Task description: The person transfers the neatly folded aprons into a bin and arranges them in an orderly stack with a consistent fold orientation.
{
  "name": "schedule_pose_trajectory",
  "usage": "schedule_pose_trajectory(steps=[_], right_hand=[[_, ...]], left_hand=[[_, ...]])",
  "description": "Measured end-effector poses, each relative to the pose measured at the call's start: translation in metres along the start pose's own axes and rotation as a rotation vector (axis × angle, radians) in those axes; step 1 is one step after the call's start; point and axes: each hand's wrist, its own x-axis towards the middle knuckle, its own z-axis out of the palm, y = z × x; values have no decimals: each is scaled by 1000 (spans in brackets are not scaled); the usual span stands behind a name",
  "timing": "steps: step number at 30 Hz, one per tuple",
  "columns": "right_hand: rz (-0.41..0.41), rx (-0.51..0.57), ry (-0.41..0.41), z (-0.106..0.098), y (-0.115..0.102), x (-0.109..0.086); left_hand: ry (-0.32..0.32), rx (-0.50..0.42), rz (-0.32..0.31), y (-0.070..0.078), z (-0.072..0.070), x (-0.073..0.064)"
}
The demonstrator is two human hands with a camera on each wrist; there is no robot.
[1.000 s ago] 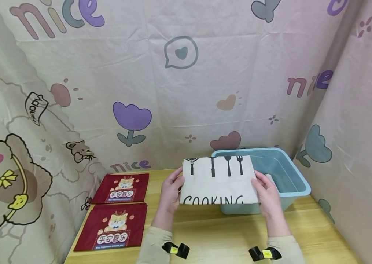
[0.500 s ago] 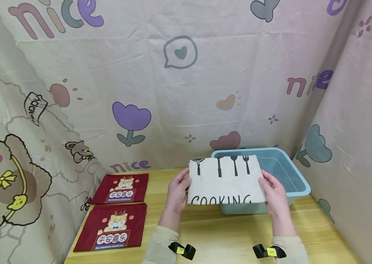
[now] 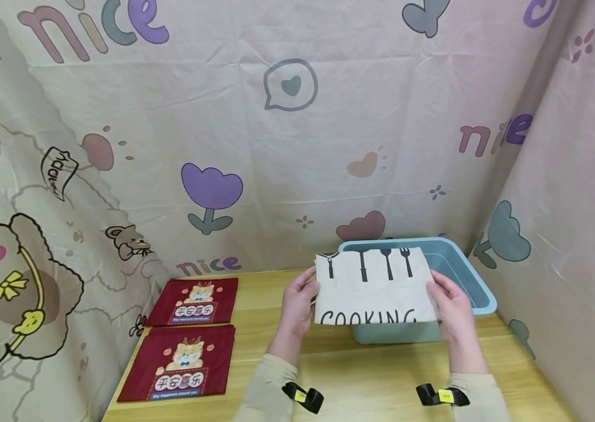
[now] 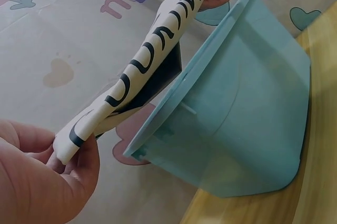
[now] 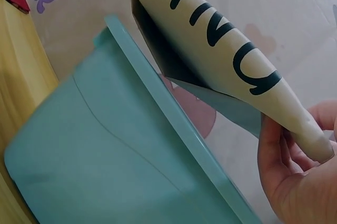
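A folded white cloth, printed in black with kitchen utensils and the word "COOKING", is held up level between both hands. My left hand pinches its left edge, thumb on top and fingers beneath. At the opposite edge my right hand grips it the same way. In the left wrist view the cloth shows its rounded front fold, with a dark layer hanging underneath. It is close to the near rim of the light blue plastic bin and overlaps the bin in the head view.
The blue bin stands at the back right of the wooden table. Two dark red folded cloth items with a cartoon animal, one behind the other, lie at the left. A printed curtain hangs behind and along both sides.
Both hands have carried the folded cloth steadily to the right, further across the front of the bin. The red items and the bin stay in place.
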Motion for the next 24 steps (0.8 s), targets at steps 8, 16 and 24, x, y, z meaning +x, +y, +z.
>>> schedule_pose_trajectory(steps=[8,16,24], right_hand=[[-15,-27,-21,-10,0,5],[-25,-55,-17,-18,-5,13],[-33,-169,14,-27,-8,25]], left_hand=[[-2,12,5,-4,9,3],[-1,17,-2,-6,20,8],[-10,-17,6,-7,36,9]])
